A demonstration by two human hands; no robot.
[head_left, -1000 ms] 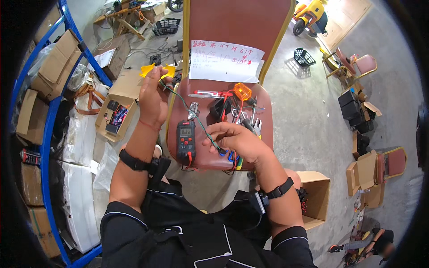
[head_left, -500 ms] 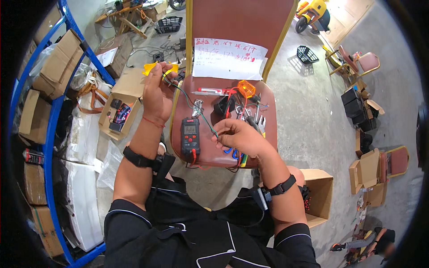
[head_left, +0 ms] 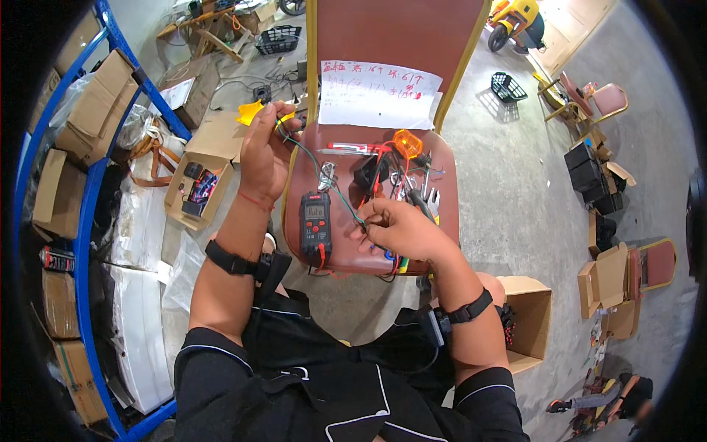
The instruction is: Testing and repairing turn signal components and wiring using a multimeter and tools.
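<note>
A yellow part with thin leads is gripped in my raised left hand; my fingers cover much of it, so its kind cannot be told. From there a green wire runs down to my right hand, whose fingertips pinch its other end. Beneath them is the brown seat of a chair. On it lies a black multimeter with a lit screen and a red lead plugged in. Beside it are a small metal piece, an orange lens, a red-and-white pen and pliers, partly hidden.
A handwritten paper leans on the chair back. To the left stand a blue shelf frame and an open carton with small parts. A cardboard box sits by my right leg. Black baskets and another person are farther off.
My right hand has shifted slightly to the right, still pinching the green wire. The left hand keeps hold of the yellow part, almost in place.
</note>
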